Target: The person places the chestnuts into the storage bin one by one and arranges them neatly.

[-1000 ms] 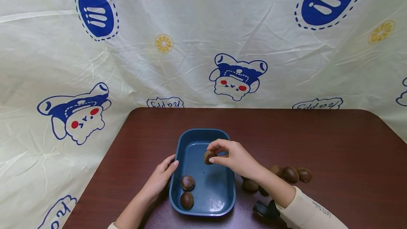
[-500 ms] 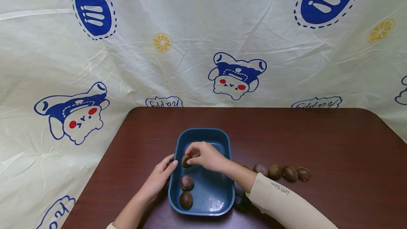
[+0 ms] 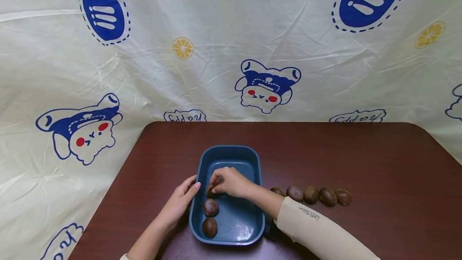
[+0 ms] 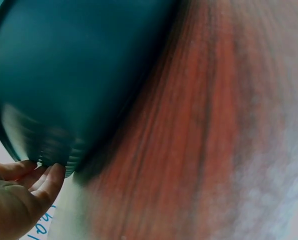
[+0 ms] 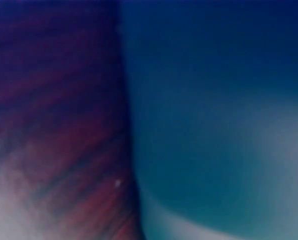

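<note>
My right hand (image 3: 229,181) reaches into a blue plastic tray (image 3: 245,222) and pinches a brown chestnut (image 3: 211,191) low by its left wall. Fingers partly cover that chestnut. Below it, along the same wall, lie a second chestnut (image 3: 210,207) and a third chestnut (image 3: 209,227). My left hand (image 3: 180,200) holds the tray's left side, its thumb at the rim. In the left wrist view, fingertips (image 4: 54,172) touch the outer wall of the tray (image 4: 69,75). Only the blurred tray (image 5: 214,140) and table appear in the right wrist view.
On the dark red-brown table (image 3: 361,159), several chestnuts (image 3: 311,195) form a row right of the tray. My right sleeve (image 3: 317,226) passes in front of them. A printed pale cloth (image 3: 216,11) hangs behind the table.
My right hand has carried the chestnut left across the tray, then down and nearer to the two lying there. My left hand stays at the tray's side.
</note>
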Tool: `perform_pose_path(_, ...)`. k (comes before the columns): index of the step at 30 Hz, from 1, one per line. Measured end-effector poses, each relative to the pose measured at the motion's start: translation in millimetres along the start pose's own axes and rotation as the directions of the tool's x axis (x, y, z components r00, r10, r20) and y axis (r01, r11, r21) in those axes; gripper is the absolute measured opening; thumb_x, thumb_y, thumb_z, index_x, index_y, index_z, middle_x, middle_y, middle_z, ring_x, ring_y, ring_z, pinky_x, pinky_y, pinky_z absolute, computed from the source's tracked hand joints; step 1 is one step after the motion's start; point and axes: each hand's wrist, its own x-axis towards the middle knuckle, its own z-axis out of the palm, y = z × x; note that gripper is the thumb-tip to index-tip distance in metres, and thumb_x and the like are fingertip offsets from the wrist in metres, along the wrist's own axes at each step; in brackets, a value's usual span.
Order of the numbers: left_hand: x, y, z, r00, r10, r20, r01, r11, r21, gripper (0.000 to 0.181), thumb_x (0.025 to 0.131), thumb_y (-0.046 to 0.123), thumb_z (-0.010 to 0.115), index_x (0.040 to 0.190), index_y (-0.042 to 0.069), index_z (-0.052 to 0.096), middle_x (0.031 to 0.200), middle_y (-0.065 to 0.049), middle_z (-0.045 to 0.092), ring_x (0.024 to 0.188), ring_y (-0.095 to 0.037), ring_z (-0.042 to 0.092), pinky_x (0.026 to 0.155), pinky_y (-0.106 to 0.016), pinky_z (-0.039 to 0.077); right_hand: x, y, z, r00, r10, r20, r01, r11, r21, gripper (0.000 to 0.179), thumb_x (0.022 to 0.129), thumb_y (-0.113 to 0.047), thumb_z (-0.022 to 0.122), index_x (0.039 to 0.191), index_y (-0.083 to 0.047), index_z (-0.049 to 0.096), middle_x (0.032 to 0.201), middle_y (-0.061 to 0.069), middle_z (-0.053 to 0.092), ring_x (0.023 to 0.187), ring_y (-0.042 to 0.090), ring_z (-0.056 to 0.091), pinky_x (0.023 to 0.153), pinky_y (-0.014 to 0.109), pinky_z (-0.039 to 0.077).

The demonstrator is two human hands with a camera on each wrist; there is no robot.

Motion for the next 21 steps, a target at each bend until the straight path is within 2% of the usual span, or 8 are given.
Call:
perform_pose_path(8, 0.0, -1.2, 0.3, 1.0, -0.006, -0.017, 0.005, 1.0, -0.003, 0.051, 0.093, 0.031, 0.048, 0.131, -0.002, 0.039, 0.122, -0.02, 0.049, 0.104, -0.028, 0.05, 0.085, -0.039, 0.043, -0.8, -2.0, 0.4, 0.999, 0.026, 0.03, -0.026, 1.0, -0.008, 0.013, 0.078, -0.002, 0.067, 0.091, -0.004, 0.065, 0.085, 0.003, 0.065, 0.081, 0.016, 0.06, 0.064, 0.022, 0.047)
perform_pose_path(15, -0.5, -1.1, 0.9, 1.0, -0.002, -0.018, 0.002, 1.0, 0.003, 0.052, 0.093, 0.032, 0.049, 0.131, -0.001, 0.039, 0.124, -0.02, 0.049, 0.106, -0.028, 0.049, 0.086, -0.039, 0.043, -2.5, -2.1, 0.1, 0.996, 0.026, 0.08, -0.024, 0.999, -0.029, 0.019, 0.079, -0.002, 0.065, 0.098, -0.003, 0.066, 0.082, 0.003, 0.066, 0.074, 0.011, 0.059, 0.061, 0.021, 0.046)
perform_pose_path(21, -0.8, -0.6, 0.6, 1.0, -0.01, -0.024, 0.01, 1.0, 0.001, 0.05, 0.093, 0.031, 0.049, 0.131, 0.0, 0.041, 0.123, -0.019, 0.05, 0.106, -0.027, 0.049, 0.086, -0.038, 0.042, -4.5, -2.0, -0.7, 0.998, -0.005, 0.062, 0.008, 0.999, -0.041, 0.021, 0.081, -0.004, 0.064, 0.101, -0.001, 0.065, 0.086, 0.005, 0.066, 0.076, 0.014, 0.06, 0.062, 0.021, 0.046)
